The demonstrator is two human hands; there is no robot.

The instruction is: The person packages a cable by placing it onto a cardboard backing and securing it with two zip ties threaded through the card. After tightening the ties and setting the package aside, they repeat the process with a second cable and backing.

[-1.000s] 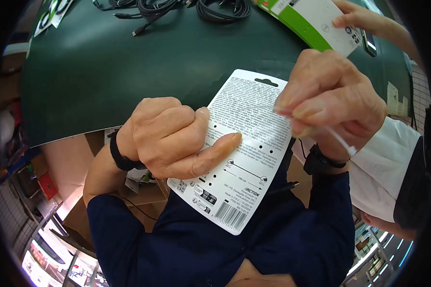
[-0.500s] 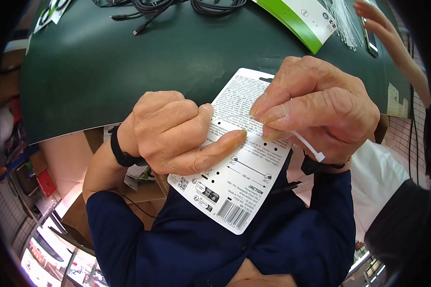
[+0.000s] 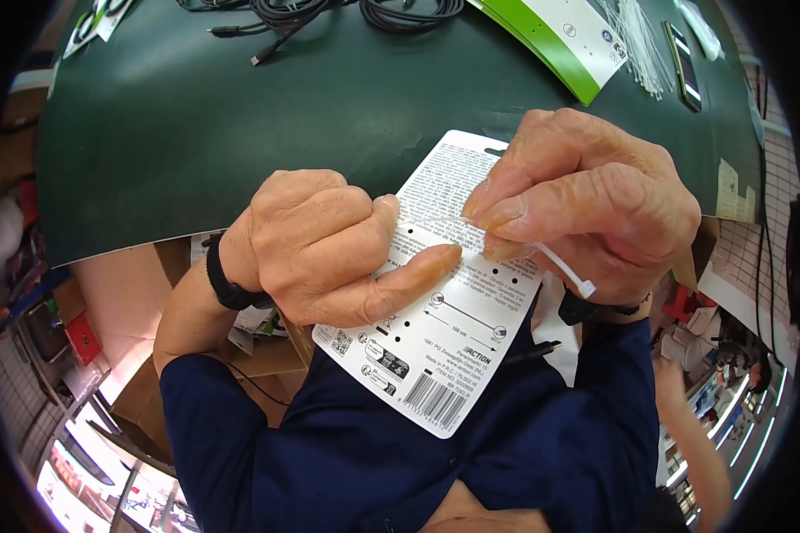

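White flat packaging card with rounded corners [image 3: 460, 306] is what I've got front and centre on my feed, tilted, just off the near edge of the dark green smooth surface [image 3: 240, 133] and in front of the navy top [image 3: 364, 444]. The side facing me has small black print, punched-looking black dots, a line drawing and a barcode, and the hanging slot up top is partly behind my right hand.

My left hand [image 3: 324, 253] has the card by its left side: thumb flat on the print, other fingers curled in, tips mostly hidden from me. My right hand [image 3: 591, 200] is pinching a thin white plastic cable tie [image 3: 564, 265] between thumb and fingers, over the card. The tie's square head sticks out lower right, and its thin tail runs toward the left index fingertip. Can't tell if the left fingers have hold of that tail or if it goes into a hole.

A slim black cable end [image 3: 539, 350] pokes out by the card's right edge. Far side of the surface: coiled black cables [image 3: 412, 18], a stack of green-and-white cards [image 3: 551, 40], a loose bundle of white ties [image 3: 640, 49] and a dark phone [image 3: 683, 67].
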